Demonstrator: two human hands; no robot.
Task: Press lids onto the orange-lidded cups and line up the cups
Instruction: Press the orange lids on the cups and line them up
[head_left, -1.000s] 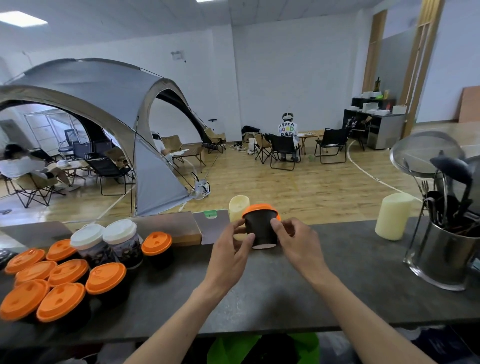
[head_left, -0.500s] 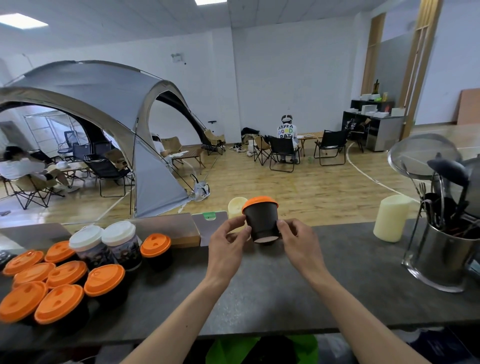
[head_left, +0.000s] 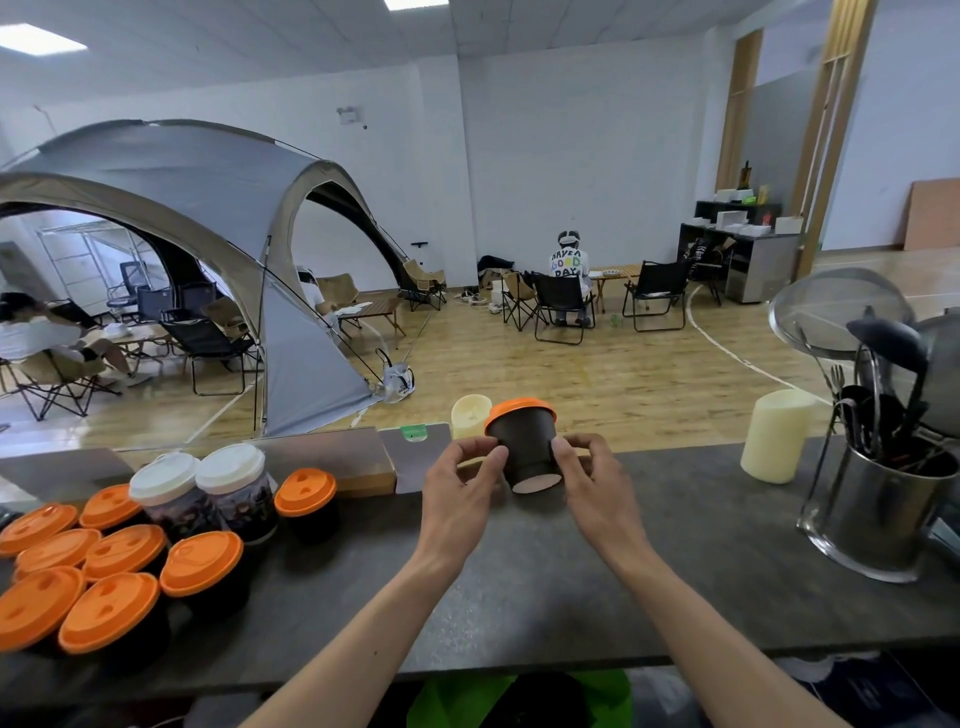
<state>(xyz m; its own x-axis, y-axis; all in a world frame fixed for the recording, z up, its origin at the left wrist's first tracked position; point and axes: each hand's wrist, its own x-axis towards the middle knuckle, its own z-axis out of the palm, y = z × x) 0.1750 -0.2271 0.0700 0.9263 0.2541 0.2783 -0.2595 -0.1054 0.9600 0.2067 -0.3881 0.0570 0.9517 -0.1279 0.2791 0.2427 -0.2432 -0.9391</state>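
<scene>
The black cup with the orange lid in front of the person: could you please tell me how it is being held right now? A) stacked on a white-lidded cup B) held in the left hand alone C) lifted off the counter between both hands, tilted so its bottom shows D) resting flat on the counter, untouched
C: the black cup sits between the left hand and right hand, raised above the counter, its pale bottom tipped toward the camera.

Held cup (head_left: 523, 447) hides part of a cream candle (head_left: 469, 413).
</scene>
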